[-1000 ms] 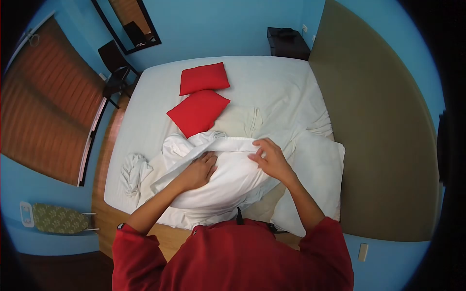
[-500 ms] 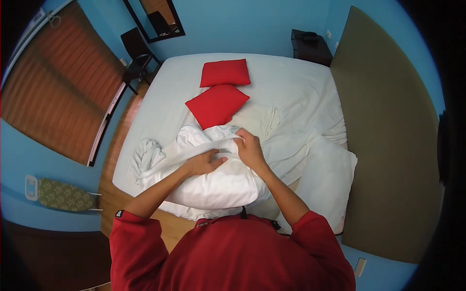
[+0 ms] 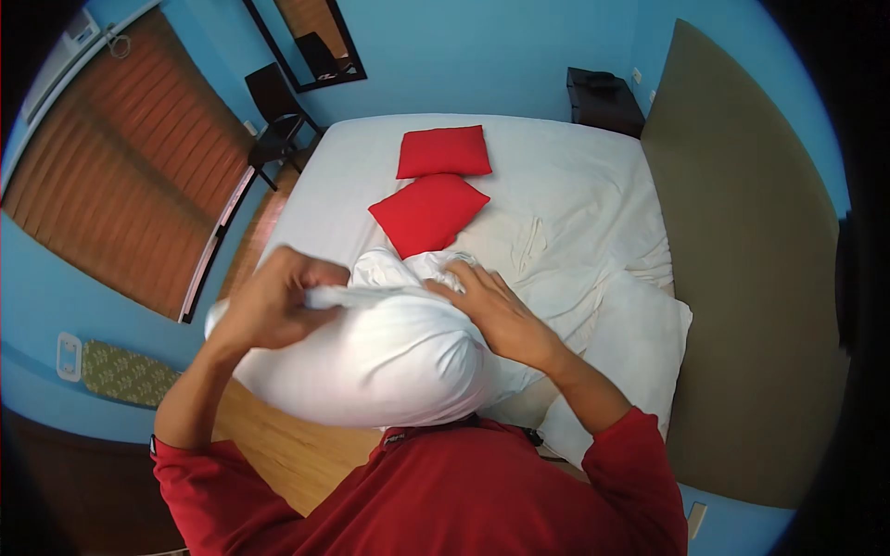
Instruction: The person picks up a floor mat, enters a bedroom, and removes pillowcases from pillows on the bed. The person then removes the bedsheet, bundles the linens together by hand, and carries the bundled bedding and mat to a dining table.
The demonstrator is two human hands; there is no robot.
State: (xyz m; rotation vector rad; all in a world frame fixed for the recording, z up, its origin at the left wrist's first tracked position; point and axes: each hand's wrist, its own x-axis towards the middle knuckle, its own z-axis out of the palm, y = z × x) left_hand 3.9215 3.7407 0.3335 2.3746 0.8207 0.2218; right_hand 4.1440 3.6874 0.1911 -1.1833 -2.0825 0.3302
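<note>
A plump white pillow in a white pillowcase [image 3: 371,361] is raised in front of my body at the near side of the bed. My left hand [image 3: 278,301] is closed around the pillowcase's upper edge at the left, thumb on the near side. At the right end of that edge is my right hand [image 3: 501,310], its thumb and fingers bent over the fabric. The edge stretches between both hands. Crumpled white cloth [image 3: 382,267] lies just behind the pillow.
Two red cushions [image 3: 445,151] lie on the white-sheeted bed [image 3: 547,153]. Another white pillow [image 3: 630,347] rests at the right by the headboard [image 3: 742,278]. A dark chair [image 3: 275,120] and a blind-covered window [image 3: 139,167] are on the left; a patterned ironing board [image 3: 125,372] leans near the wall.
My left hand has moved left and up, drawing the pillowcase edge with it. The pillow has lifted and swung left. My right hand has shifted slightly right and its fingers have straightened somewhat.
</note>
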